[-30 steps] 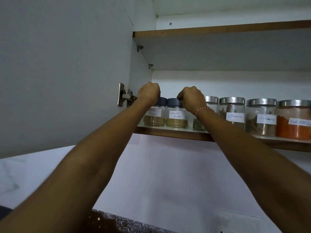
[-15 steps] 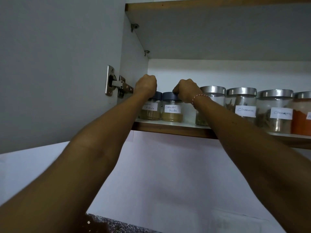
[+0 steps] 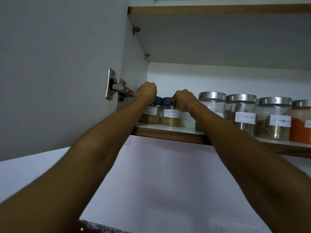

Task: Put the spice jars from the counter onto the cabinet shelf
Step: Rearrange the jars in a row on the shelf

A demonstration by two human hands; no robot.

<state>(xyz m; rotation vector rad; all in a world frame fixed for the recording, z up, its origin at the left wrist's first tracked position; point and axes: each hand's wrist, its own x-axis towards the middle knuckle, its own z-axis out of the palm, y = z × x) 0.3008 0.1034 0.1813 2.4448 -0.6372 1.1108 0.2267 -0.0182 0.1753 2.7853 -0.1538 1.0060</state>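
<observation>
Two small spice jars with blue-grey lids stand side by side at the left end of the cabinet shelf (image 3: 168,133). The left one, the masala jar (image 3: 151,116), has my left hand (image 3: 146,93) curled over its lid. The right one, the coriander powder jar (image 3: 170,116), has my right hand (image 3: 184,100) gripping its lid from the right side. Both jars rest upright on the shelf board. My fingers are hidden behind the knuckles.
Several larger glass jars with steel lids (image 3: 241,115) fill the shelf to the right, one holding orange powder (image 3: 301,126). The open cabinet door (image 3: 58,73) with its hinge (image 3: 117,88) stands on the left. An upper shelf (image 3: 218,10) lies overhead. A speckled counter corner (image 3: 101,227) shows below.
Both hands stay on the two small jars' lids. The view has tilted slightly, shifting the shelf and jars in frame; the jars themselves have not visibly moved.
</observation>
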